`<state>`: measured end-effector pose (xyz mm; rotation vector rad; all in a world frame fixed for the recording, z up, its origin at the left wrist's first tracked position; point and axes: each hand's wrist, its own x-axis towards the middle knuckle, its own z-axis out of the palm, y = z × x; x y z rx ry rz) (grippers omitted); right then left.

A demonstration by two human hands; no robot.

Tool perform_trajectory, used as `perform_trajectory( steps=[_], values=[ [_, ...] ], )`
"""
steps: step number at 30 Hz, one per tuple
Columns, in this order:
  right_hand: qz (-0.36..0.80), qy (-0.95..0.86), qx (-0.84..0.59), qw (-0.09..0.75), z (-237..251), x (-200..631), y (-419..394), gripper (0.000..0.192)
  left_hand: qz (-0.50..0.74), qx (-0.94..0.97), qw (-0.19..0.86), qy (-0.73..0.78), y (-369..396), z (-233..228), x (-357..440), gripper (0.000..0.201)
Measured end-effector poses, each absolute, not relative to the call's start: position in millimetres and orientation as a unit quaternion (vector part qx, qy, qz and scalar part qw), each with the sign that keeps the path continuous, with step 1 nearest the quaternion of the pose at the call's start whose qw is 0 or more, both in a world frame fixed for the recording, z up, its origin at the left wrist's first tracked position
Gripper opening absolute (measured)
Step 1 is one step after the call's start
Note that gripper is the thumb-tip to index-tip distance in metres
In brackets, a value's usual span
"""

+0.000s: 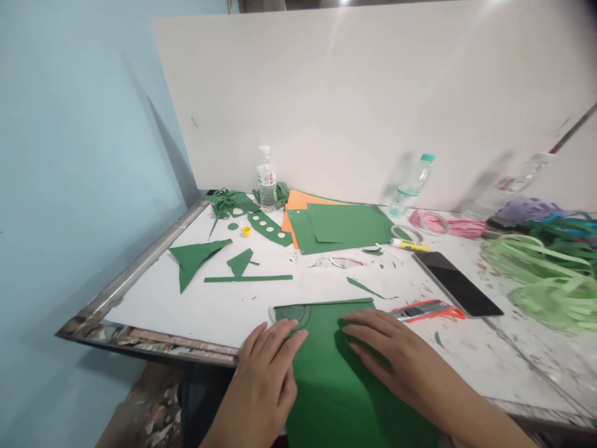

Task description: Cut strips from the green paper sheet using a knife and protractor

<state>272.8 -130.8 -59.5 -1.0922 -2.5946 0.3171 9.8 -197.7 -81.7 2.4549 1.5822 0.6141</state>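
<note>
A sheet of green paper lies at the table's front edge, its far edge showing a narrow strip like a fold. A clear protractor rests on the sheet's far left corner. My left hand is over the sheet's left edge, fingers stretched out with the tips at the protractor; the thumb is partly hidden. On the right side of the sheet my right hand lies with its fingers extended and nothing visible in them. Just beyond it is a red utility knife.
A black phone and a glue stick lie to the right. Cut green pieces and a yellow cap are scattered left. Plastic bottles, stacked green sheets and light green paper strips stand or lie farther back.
</note>
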Motion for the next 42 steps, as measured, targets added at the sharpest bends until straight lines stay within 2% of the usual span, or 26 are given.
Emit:
perform_trajectory(
  steps=[3,7,12,14,16,18,23,29,33,36,42],
  values=[
    [0.100,-0.889,-0.423,0.147,-70,293,-145,0.023,0.186,0.836,0.081,0.511,-192,-79,7,0.066],
    [0.094,-0.880,-0.439,0.157,-75,292,-168,0.028,0.183,0.848,0.088,0.490,-186,-71,2,0.063],
    [0.146,-0.876,-0.432,0.155,-60,306,-169,0.028,0.189,0.830,0.105,0.514,-186,-64,6,0.038],
    [0.124,-0.864,-0.448,0.191,-57,329,-152,0.029,0.190,0.806,0.115,0.548,-187,-66,13,0.033],
    [0.079,-0.850,-0.475,0.212,-58,354,-129,0.031,0.197,0.789,0.117,0.570,-188,-71,20,0.034],
    [0.059,-0.857,-0.477,0.187,-62,375,-106,0.031,0.199,0.788,0.117,0.571,-188,-75,23,0.036],
    [0.106,-0.865,-0.473,0.131,-67,389,-79,0.027,0.181,0.807,0.135,0.546,-182,-69,14,0.044],
    [0.131,-0.838,-0.510,0.140,-61,394,-83,0.026,0.195,0.826,0.132,0.512,-180,-58,7,0.043],
    [0.183,-0.781,-0.579,0.150,-39,375,-88,0.030,0.198,0.824,0.130,0.514,-181,-58,8,0.044],
    [0.230,-0.803,-0.530,0.148,-22,330,-89,0.032,0.204,0.827,0.141,0.505,-178,-59,5,0.044],
    [0.275,-0.816,-0.505,0.058,-27,237,-76,0.046,0.219,0.835,0.139,0.485,-173,-74,-5,0.048]
  ],
)
